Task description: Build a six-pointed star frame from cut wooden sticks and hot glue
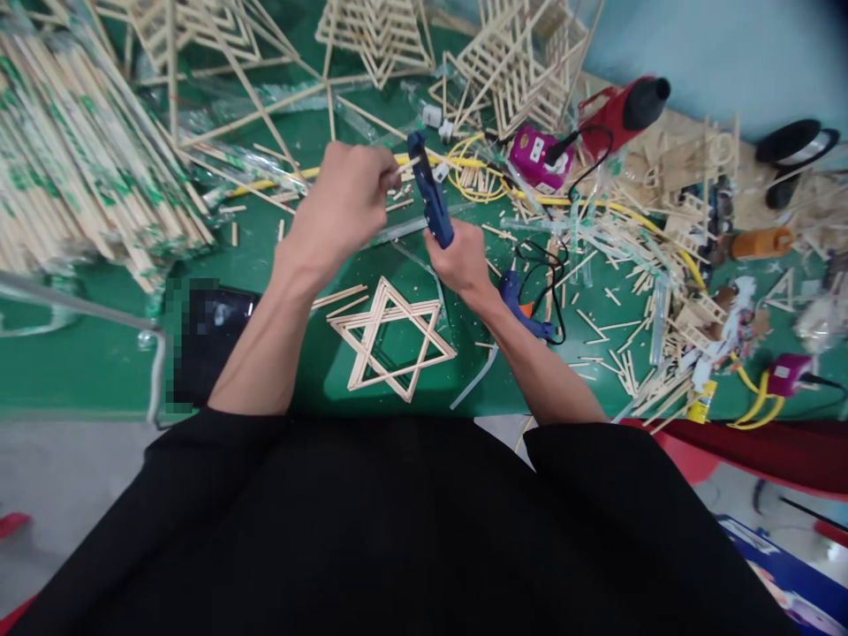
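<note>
Head view: the right hand (462,259) is clenched around the handle of a blue glue gun (429,188), which is raised above the green desk (93,362) with its nozzle end directed up and away from the person. The left hand (344,208) is closed in a pinch on a short wooden stick (403,173), presenting the stick end at the upper part of the glue gun. Both hands are clear of the desk surface and lie just beyond the far point of the star frame (392,337), a six-pointed assembly of sticks lying flat on the desk, which serves as the reference for the positions below. A second blue glue gun (523,305) with a black cord lies just to the right of the star frame, unattended. Bundled sticks (72,150) are stacked well to the left of and beyond the star frame; finished lattice pieces (517,62) stand beyond it, and loose offcuts are scattered to its right. Judged step: adhesive is being applied to the stick end. The next move would call for lowering the stick to the star frame, aligning it with a joint, and holding it steady while the adhesive sets, with fingertips kept clear of the hot nozzle.
</note>
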### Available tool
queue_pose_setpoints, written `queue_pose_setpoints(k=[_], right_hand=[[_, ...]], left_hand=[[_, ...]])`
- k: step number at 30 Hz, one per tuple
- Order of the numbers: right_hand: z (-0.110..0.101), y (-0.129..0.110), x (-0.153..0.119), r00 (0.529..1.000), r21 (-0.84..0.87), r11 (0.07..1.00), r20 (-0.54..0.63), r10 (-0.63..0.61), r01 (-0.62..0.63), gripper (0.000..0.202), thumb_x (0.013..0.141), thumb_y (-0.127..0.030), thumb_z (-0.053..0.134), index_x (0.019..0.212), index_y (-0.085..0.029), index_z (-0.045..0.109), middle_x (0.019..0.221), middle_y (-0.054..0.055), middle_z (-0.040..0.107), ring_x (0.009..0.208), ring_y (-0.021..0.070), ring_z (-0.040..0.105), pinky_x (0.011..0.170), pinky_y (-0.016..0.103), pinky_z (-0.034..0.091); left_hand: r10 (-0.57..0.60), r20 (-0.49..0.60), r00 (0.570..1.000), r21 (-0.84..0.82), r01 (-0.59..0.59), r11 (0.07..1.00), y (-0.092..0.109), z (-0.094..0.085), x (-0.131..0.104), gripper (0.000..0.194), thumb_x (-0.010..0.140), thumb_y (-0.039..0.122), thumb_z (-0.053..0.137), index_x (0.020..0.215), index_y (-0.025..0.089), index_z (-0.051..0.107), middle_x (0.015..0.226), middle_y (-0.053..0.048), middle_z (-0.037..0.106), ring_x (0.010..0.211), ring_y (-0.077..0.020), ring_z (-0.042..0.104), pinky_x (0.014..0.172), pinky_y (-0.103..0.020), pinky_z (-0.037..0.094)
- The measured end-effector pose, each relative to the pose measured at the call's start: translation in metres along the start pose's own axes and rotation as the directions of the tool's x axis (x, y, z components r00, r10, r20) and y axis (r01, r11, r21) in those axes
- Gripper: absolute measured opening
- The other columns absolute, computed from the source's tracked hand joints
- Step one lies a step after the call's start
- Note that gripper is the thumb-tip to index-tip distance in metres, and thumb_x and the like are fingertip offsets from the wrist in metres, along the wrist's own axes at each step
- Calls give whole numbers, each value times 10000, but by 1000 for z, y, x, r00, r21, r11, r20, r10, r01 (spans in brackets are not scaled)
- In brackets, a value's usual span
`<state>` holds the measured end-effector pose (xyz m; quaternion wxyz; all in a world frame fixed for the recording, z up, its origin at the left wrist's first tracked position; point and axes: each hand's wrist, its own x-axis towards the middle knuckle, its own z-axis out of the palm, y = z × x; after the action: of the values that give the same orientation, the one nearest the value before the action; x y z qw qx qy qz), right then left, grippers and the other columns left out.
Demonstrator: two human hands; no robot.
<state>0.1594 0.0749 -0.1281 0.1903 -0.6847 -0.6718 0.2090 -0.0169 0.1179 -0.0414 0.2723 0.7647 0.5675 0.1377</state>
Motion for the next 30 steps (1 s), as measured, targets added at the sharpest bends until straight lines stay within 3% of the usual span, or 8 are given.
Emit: queue_pose_setpoints(k=[6, 10, 14, 17, 20, 24, 27, 30], right_hand=[[3, 1, 3, 1000, -2, 1000, -14, 1, -1, 266, 932, -347, 544, 701, -245, 461, 727, 47, 608, 697, 216, 574, 755, 368, 469], [4, -1, 5, 1000, -35, 999, 2, 0, 0, 301, 907, -354, 573, 664, -247, 431, 684, 43, 582, 657, 206, 540, 723, 358, 449], [4, 0, 3, 1000, -3, 1000, -16, 1, -1, 318, 914, -389, 559, 662, -242, 431, 642, 19, 527, 612, 179, 491, 699, 346, 434], [4, 2, 2, 1000, 22, 1000, -11, 0, 0, 308, 919, -392, 550, 672, -236, 451, 619, -3, 481, 598, 161, 469, 693, 340, 428], [4, 3, 1, 1000, 37, 999, -18, -5, 6, 301, 921, -399, 554, 684, -229, 480, 608, -14, 454, 603, 155, 468, 687, 333, 420], [3, 4, -1, 999, 49, 999, -30, -20, 21, 304, 930, -424, 549, 703, -226, 506, 624, -10, 463, 621, 155, 479, 679, 328, 407], [3, 4, -2, 999, 50, 998, -23, -24, 25, 295, 931, -416, 555, 712, -227, 500, 642, -8, 472, 624, 155, 480, 682, 331, 398], [2, 5, -1, 1000, 61, 998, -22, -20, 21, 294, 934, -411, 561, 716, -229, 485, 651, -11, 470, 631, 154, 482, 688, 331, 391]], left_hand=[[35, -31, 999, -19, -36, 999, -3, 5, 8, 174, 845, 220, 456, 750, 218, 601, 779, -70, 649, 769, -214, 501, 805, -340, 334], [37, -28, 999, -42, -38, 998, -6, -3, 2, 216, 838, 280, 441, 759, 205, 627, 767, -98, 660, 756, -234, 512, 775, -356, 342], [-27, -67, 997, -69, 23, 997, -26, -23, -25, 265, 860, 360, 436, 776, 202, 631, 733, -73, 644, 659, -189, 458, 708, -348, 341], [-216, -89, 972, -50, 213, 976, -51, -32, -57, 275, 868, 424, 482, 805, 208, 641, 707, -61, 607, 637, -182, 436, 693, -360, 350], [-391, 4, 921, 63, 390, 919, -72, -20, -85, 169, 800, 366, 592, 762, 203, 608, 695, -61, 581, 672, -199, 475, 681, -348, 373], [-384, 102, 918, 88, 376, 922, -80, 10, -107, 172, 777, 322, 633, 701, 202, 537, 775, -73, 600, 718, -219, 527, 695, -344, 424], [-335, 82, 939, 116, 325, 939, -73, 14, -115, 185, 839, 301, 534, 686, 216, 473, 842, -83, 594, 763, -231, 553, 716, -355, 426], [-280, -32, 959, -27, 280, 960, -60, 4, -114, 208, 937, 370, 458, 772, 248, 490, 785, -44, 594, 718, -202, 531, 719, -373, 404]])
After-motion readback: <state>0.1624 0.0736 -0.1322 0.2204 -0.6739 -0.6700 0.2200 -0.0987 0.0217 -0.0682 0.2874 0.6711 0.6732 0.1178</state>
